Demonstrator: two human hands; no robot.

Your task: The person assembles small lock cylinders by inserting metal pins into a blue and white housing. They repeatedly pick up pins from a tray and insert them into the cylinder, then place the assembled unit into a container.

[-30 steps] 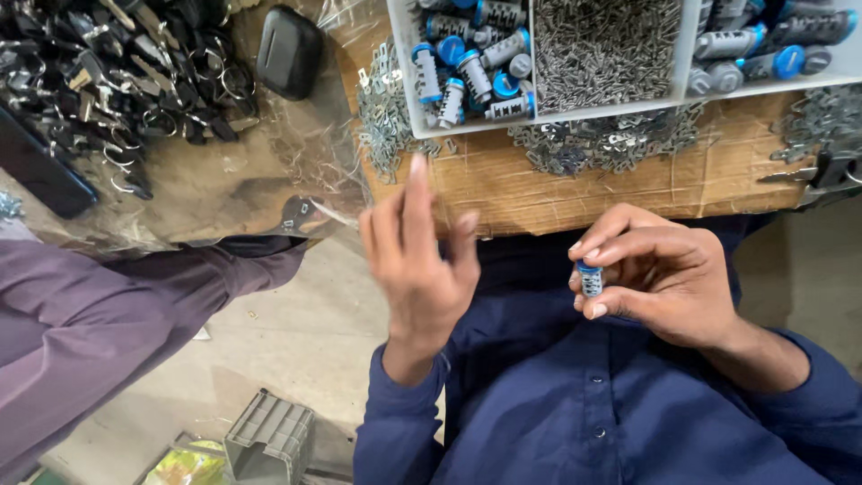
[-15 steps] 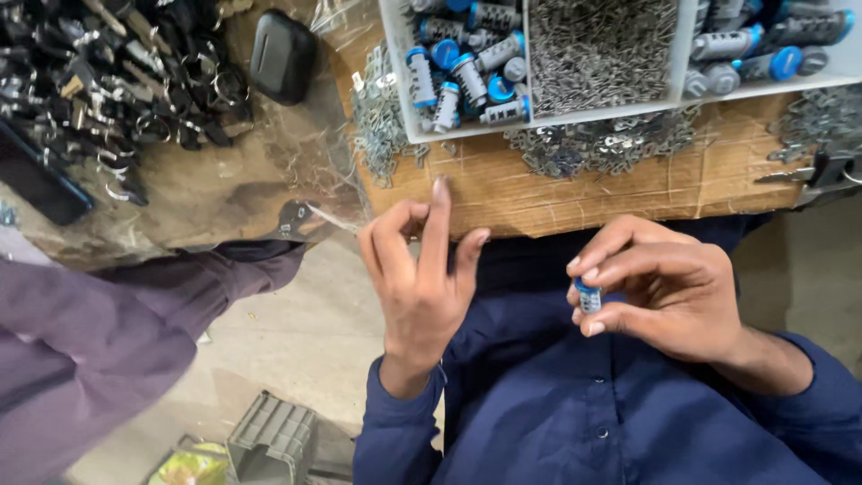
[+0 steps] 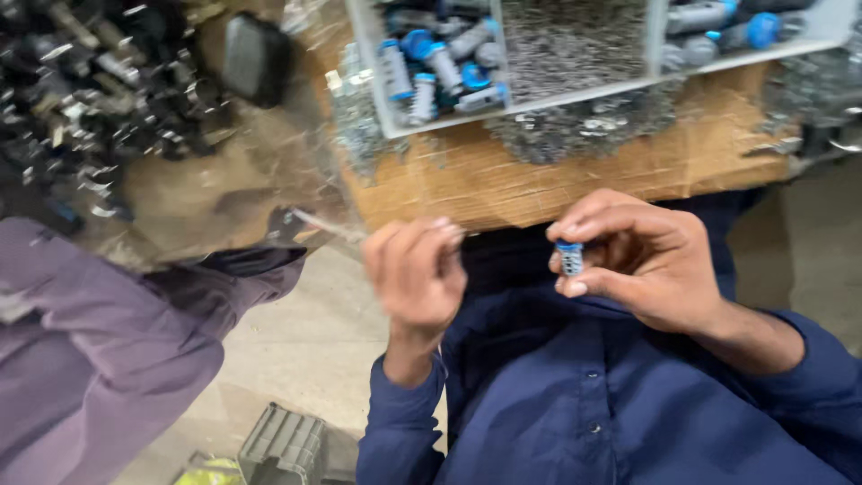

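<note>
A small grey cylindrical part with a blue plastic cap (image 3: pixel 569 258) is held in front of the chest, below the near edge of the cardboard-covered bench (image 3: pixel 575 184). It is pinched by the right hand (image 3: pixel 639 265), with the thumb under it and the fingertips closed over its top, so the blue end is left showing. The part is judged to be light and stiff, probably metal with a hard plastic end, and rather smooth, so it could slip from a loose grip. It is best taken by its grey body, across the sides, and not by the cap.

The left hand (image 3: pixel 417 274) is raised beside it, well apart, with the fingers curled loosely; the picture is blurred there, and it cannot be told whether anything is held in it.

Above, near the bench's near edge, a white divided tray (image 3: pixel 519 97) is seen, with similar grey-and-blue parts (image 3: pixel 431 63) in one compartment and a heap of fine metal pieces (image 3: pixel 575 40) in the next. At the left, a purple sleeve of another person (image 3: pixel 108 341) is visible.
</note>
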